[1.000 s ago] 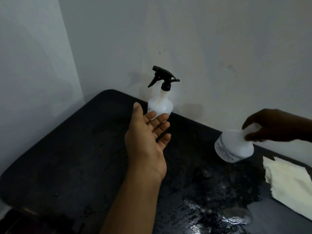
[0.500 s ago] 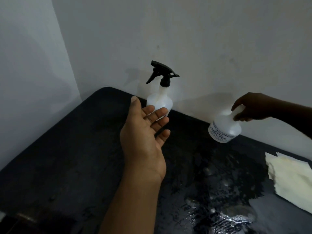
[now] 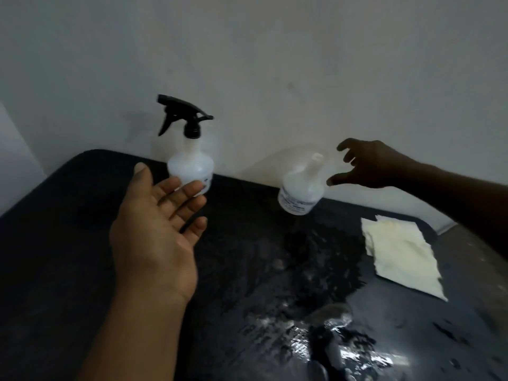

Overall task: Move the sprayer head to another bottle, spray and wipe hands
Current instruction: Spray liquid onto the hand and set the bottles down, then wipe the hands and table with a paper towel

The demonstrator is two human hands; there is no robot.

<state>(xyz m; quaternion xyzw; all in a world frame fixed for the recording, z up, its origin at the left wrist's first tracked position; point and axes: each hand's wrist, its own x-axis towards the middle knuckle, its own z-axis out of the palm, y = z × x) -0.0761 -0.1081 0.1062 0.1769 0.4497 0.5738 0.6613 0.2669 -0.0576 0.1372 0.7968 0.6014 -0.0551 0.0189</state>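
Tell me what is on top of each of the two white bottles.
The left bottle carries the black sprayer head, screwed on its neck. The right bottle has nothing on it; its neck is open. The left hand covers part of the left bottle's base.

Dim, grainy frame. Glare off the wet black table (image 3: 82, 243) at five o'clock. Right hand (image 3: 368, 163) at three o'clock is underexposed and motion-blurred. Soft bottle shadows on the wall (image 3: 275, 50) at twelve. Edges bow outward.
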